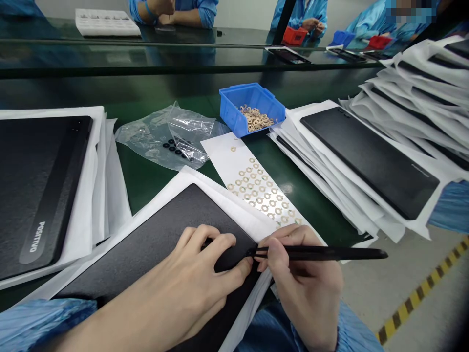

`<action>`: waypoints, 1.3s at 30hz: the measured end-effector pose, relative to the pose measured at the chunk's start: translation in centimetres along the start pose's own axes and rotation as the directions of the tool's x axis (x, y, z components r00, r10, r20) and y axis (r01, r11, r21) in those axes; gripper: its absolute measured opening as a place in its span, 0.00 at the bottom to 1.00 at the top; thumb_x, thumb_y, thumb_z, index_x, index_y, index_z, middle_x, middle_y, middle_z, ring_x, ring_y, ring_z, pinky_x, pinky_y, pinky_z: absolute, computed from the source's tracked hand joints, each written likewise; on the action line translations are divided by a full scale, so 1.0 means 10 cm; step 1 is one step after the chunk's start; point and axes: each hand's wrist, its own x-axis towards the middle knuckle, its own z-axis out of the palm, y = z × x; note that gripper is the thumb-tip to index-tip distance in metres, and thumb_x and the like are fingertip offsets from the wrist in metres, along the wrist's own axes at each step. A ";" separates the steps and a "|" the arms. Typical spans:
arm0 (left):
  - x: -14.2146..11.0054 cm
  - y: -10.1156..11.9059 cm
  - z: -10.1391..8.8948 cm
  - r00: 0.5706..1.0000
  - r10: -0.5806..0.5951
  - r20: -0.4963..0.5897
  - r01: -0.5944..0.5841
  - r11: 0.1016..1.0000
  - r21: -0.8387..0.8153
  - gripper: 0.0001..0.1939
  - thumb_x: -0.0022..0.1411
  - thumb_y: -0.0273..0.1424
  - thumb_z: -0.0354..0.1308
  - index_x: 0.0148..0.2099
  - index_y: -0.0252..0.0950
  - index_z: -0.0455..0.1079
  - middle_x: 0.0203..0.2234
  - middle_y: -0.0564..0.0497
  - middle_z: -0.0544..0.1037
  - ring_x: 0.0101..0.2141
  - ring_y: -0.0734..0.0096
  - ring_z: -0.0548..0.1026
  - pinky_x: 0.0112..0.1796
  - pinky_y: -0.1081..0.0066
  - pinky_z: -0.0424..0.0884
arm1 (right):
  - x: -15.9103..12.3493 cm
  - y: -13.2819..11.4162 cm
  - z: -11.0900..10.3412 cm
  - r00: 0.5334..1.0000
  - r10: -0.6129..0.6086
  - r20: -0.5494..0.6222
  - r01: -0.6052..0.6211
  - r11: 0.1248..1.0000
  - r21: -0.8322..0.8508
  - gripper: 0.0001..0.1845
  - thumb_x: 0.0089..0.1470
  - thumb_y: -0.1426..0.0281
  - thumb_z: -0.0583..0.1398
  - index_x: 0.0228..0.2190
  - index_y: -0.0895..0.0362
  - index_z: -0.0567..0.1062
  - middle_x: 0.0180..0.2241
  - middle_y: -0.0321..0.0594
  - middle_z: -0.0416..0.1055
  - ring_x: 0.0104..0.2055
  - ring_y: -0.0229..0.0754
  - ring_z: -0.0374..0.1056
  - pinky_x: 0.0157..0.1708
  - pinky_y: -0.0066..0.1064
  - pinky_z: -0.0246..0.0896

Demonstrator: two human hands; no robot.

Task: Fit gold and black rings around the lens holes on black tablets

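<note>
My left hand [194, 278] lies on a black panel [146, 254] that rests on white wrapping, its fingers curled and pressed down near the panel's right corner. My right hand [304, 278] is closed around black tweezers [318, 253], whose tips point left and meet the panel's corner beside my left thumb. Just behind the hands lies a white backing sheet [227, 156] dotted with several small tan rings.
A blue bin [234, 105] of loose rings stands behind the sheet, next to a clear plastic bag [172, 134] with black rings. Stacks of wrapped black panels lie left [40, 186] and right [370, 161]. Other people work across the table. The floor shows at right.
</note>
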 end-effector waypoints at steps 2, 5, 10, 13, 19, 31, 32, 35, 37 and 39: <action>-0.01 0.01 0.00 1.000 0.003 -0.001 -0.003 1.000 0.002 0.22 0.62 0.20 0.47 0.57 0.39 0.60 0.45 0.42 0.61 0.43 0.55 0.60 0.36 0.59 0.68 | 0.00 0.01 -0.02 1.000 0.003 0.029 -0.003 1.000 -0.018 0.09 0.54 0.79 0.56 0.25 0.55 0.66 0.25 0.32 0.66 0.24 0.33 0.66 0.25 0.28 0.64; -0.01 0.02 -0.01 1.000 0.001 -0.005 -0.001 1.000 0.008 0.22 0.61 0.20 0.48 0.57 0.39 0.60 0.45 0.43 0.62 0.43 0.55 0.60 0.37 0.58 0.68 | 0.02 0.01 -0.04 0.997 0.011 0.073 -0.010 1.000 -0.014 0.09 0.54 0.79 0.56 0.25 0.55 0.65 0.25 0.33 0.65 0.25 0.34 0.66 0.26 0.29 0.64; -0.02 0.03 -0.03 1.000 0.001 0.010 -0.001 1.000 -0.009 0.22 0.61 0.21 0.49 0.57 0.39 0.60 0.44 0.43 0.63 0.42 0.56 0.61 0.37 0.59 0.68 | 0.03 0.02 -0.02 1.000 -0.001 0.030 0.000 0.999 0.049 0.09 0.54 0.78 0.56 0.25 0.55 0.66 0.24 0.33 0.66 0.24 0.34 0.66 0.23 0.26 0.64; -0.01 0.03 -0.04 1.000 0.001 0.000 -0.001 1.000 -0.018 0.22 0.62 0.21 0.49 0.57 0.39 0.60 0.44 0.43 0.63 0.42 0.56 0.61 0.36 0.60 0.68 | 0.01 0.02 0.00 1.000 0.006 0.004 -0.006 0.998 0.065 0.08 0.55 0.78 0.56 0.26 0.55 0.67 0.25 0.34 0.66 0.24 0.34 0.67 0.22 0.25 0.65; 0.00 0.02 -0.04 1.000 -0.005 0.013 0.005 1.000 -0.006 0.20 0.62 0.21 0.48 0.56 0.39 0.61 0.44 0.43 0.63 0.42 0.56 0.60 0.37 0.60 0.67 | 0.01 0.01 -0.02 0.998 0.016 0.054 -0.018 0.999 0.043 0.08 0.54 0.78 0.56 0.26 0.55 0.65 0.25 0.33 0.66 0.25 0.34 0.66 0.25 0.27 0.64; 0.01 0.03 -0.05 1.000 -0.007 0.003 0.007 1.000 -0.006 0.20 0.63 0.23 0.50 0.57 0.41 0.61 0.43 0.44 0.65 0.42 0.58 0.62 0.36 0.63 0.66 | 0.06 0.04 -0.03 0.998 -0.027 0.061 0.024 0.998 0.053 0.10 0.55 0.79 0.56 0.24 0.56 0.66 0.23 0.33 0.66 0.25 0.34 0.66 0.24 0.26 0.62; 0.01 0.03 -0.06 1.000 -0.006 0.004 0.006 1.000 -0.007 0.20 0.63 0.23 0.49 0.56 0.41 0.61 0.43 0.44 0.65 0.42 0.58 0.62 0.36 0.63 0.66 | 0.05 0.04 -0.03 0.997 -0.035 0.065 0.032 0.999 0.044 0.10 0.55 0.78 0.56 0.24 0.56 0.66 0.23 0.33 0.66 0.25 0.35 0.66 0.24 0.26 0.62; 0.01 0.02 -0.07 1.000 -0.003 0.010 0.003 1.000 -0.001 0.18 0.64 0.23 0.48 0.55 0.40 0.62 0.43 0.44 0.65 0.41 0.57 0.62 0.36 0.63 0.66 | 0.05 0.04 -0.04 0.993 -0.041 0.111 0.038 0.999 0.028 0.09 0.55 0.79 0.56 0.26 0.55 0.66 0.25 0.34 0.66 0.26 0.35 0.66 0.26 0.28 0.63; 0.02 0.02 -0.06 1.000 0.000 0.009 0.000 1.000 -0.002 0.17 0.63 0.24 0.49 0.54 0.39 0.63 0.42 0.43 0.65 0.41 0.57 0.62 0.36 0.63 0.66 | 0.06 0.04 -0.06 0.988 -0.030 0.151 0.027 0.999 0.023 0.09 0.55 0.79 0.55 0.27 0.55 0.65 0.26 0.34 0.66 0.26 0.35 0.66 0.27 0.29 0.62; 0.02 0.01 -0.05 1.000 0.000 0.000 0.000 1.000 -0.004 0.18 0.63 0.24 0.49 0.55 0.38 0.62 0.42 0.43 0.65 0.41 0.57 0.62 0.36 0.62 0.66 | 0.07 0.04 -0.07 0.981 -0.038 0.190 0.035 0.999 0.019 0.09 0.55 0.79 0.55 0.26 0.55 0.65 0.25 0.33 0.65 0.27 0.35 0.65 0.28 0.30 0.61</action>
